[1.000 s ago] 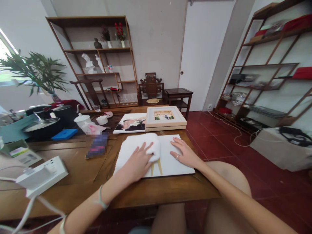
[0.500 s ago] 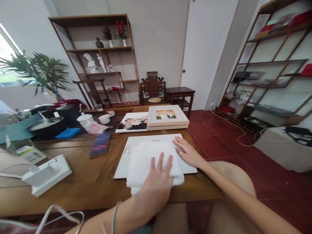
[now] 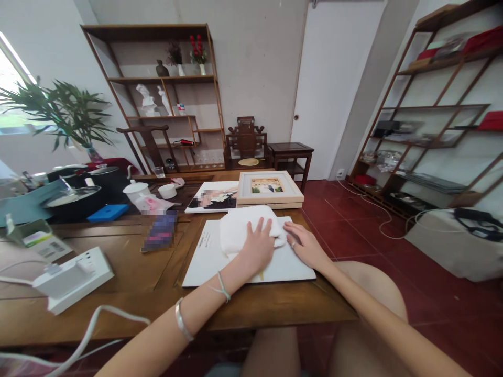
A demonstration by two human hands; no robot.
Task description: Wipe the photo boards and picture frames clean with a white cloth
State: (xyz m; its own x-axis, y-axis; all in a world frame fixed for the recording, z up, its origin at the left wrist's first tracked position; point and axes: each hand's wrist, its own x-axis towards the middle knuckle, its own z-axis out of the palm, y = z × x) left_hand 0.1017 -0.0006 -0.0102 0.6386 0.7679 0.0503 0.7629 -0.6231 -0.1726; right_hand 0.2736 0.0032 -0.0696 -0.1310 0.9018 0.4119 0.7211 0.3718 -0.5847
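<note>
- Head view: the left hand (image 3: 257,248) lay fingers spread atop the white cloth (image 3: 234,226); whether its hidden thumb pinched any couldn't be told.
- The right hand (image 3: 306,251), loosely open, gripped nothing visible, resting on the white panel (image 3: 200,259) beneath the cloth.
- Ahead of both, the framed picture (image 3: 271,186) risked knocks from overreaching; slack bracing could have let the panel slide.

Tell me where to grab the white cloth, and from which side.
Take the white cloth, I'd judge, by its bulky left edge, coming from the left: that side lies uncovered, while the left hand rests on its right part, the right hand just beyond.
</note>
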